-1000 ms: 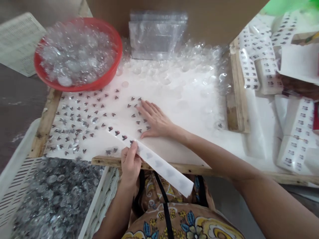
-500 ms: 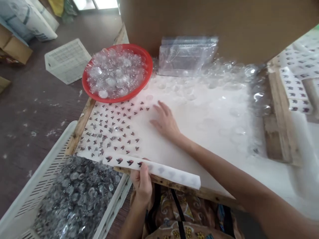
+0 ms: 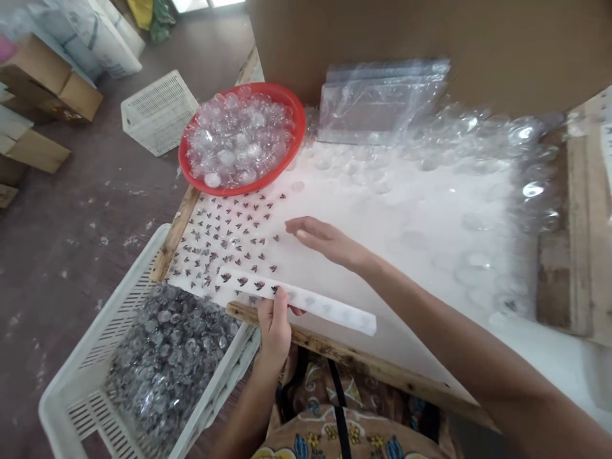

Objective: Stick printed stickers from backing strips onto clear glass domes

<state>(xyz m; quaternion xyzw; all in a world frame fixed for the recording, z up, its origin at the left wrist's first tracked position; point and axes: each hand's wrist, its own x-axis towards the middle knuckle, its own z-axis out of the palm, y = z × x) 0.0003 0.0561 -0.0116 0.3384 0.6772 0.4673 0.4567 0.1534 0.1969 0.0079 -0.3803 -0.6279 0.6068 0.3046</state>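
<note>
A white strip (image 3: 329, 307) marked with dark motifs is held in the left hand (image 3: 274, 328). It is pinched between the thumb above and the fingers partly hidden beneath, so the grip is narrow. The strip is laid slantwise across that hand: its clearly printed end is pointed left of the thumb, and its paler end is extended to the right, where fainter marks are seen. Just above the strip and the left hand, the right hand (image 3: 322, 239) is stretched out over the white tabletop (image 3: 382, 217). Its fingers are kept together and its thumb is set close alongside, so a narrow shape is made; whether anything is held there, or the surface touched, cannot be told.

To the left of the right hand, small dark-printed pieces (image 3: 228, 258) are spread in many loose rows, the nearest just beside the fingertips. Farther off, up and left of that hand, a red basin (image 3: 299, 124) is heaped with clear discs (image 3: 239, 143). Straight beyond the hand, clear plastic packs (image 3: 377, 105) are stood before a cardboard panel (image 3: 406, 38). Well to the right of the fingers, more transparent discs (image 3: 526, 135) are gathered near a wooden frame (image 3: 581, 223). Below and left of the left hand, a white crate (image 3: 98, 330) is filled with shiny small pieces (image 3: 162, 357). Just under the left hand's fingers, a wooden edge (image 3: 354, 358) is seen.
</note>
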